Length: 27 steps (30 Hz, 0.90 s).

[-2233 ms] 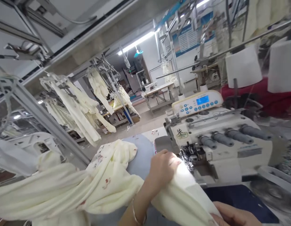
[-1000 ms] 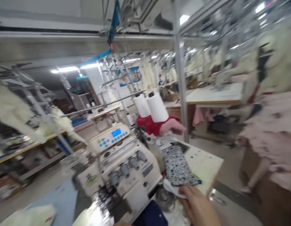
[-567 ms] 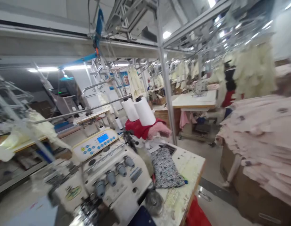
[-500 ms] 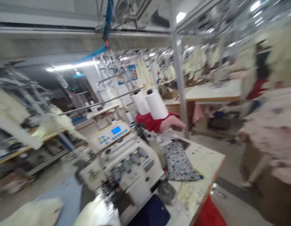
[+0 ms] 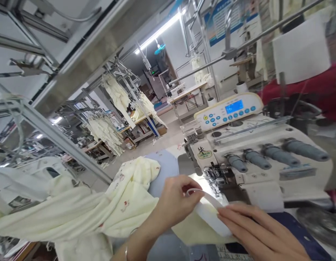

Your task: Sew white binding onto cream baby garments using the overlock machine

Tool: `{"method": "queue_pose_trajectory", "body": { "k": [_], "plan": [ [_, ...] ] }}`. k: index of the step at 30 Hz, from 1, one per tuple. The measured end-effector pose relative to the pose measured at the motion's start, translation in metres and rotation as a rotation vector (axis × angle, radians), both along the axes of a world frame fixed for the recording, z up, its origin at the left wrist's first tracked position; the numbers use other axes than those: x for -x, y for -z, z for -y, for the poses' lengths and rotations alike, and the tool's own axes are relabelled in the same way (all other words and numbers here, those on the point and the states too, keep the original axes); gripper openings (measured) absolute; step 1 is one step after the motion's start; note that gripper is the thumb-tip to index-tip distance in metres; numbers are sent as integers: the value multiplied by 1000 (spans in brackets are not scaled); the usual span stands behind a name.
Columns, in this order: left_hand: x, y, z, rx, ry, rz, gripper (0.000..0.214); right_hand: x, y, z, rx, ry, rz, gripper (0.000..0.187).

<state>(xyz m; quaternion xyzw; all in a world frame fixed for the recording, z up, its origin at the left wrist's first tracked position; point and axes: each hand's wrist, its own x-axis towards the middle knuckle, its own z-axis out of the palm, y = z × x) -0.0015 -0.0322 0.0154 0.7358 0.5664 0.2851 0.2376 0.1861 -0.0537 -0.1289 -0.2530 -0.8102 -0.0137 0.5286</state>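
My left hand [image 5: 178,199] is closed, its thumb and fingers pinching one end of a white fabric band [image 5: 211,217] that curves up in a loop. Flat fingers of my right hand [image 5: 260,228] press the band's other end against the thumb side. Beneath the band lies a pale yellow cloth piece [image 5: 191,228]. Just beyond both hands is the needle area of a white overlock sewing machine [image 5: 261,177], with grey tension knobs and a lit blue display. To the left, a bunched pale yellow printed fabric [image 5: 135,192] lies over the blue-grey table surface [image 5: 166,166].
A metal rail [image 5: 206,65] crosses above the machine. A white thread cone [image 5: 302,50] and red fabric [image 5: 295,90] stand behind it at right. Pale garments [image 5: 102,132] hang on racks farther back. A dark blue pad [image 5: 287,224] lies at the front right.
The view has swung left and moved closer to the machine. Both hands now show, holding the white band in front of the needle area; earlier no hands could be clearly seen.
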Motion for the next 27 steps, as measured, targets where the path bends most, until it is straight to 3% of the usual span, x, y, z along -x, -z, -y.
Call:
{"method": "queue_pose_trajectory", "body": {
  "k": [2,6,11,17,21,24,27],
  "plan": [
    [-6,10,-12,-88,23,-101,11,-3,6,-9,52,-10,13,34],
    [-10,26,-26,-112,20,-162,11,-8,11,-17,95,-4,44,34],
    [-8,23,-30,-105,40,-91,13,-12,1,-25,-115,2,109,44],
    [-6,26,-34,-119,-7,-70,13,-17,-12,-32,-111,-42,98,48],
    [-4,32,-40,-88,23,-97,22,-22,0,-32,-123,-6,214,54],
    [-3,33,-45,-64,25,-103,41,-18,16,-29,-113,73,183,44],
    [-2,31,-44,-61,20,-153,41,-13,23,-24,-80,75,114,38]
  ]
}}
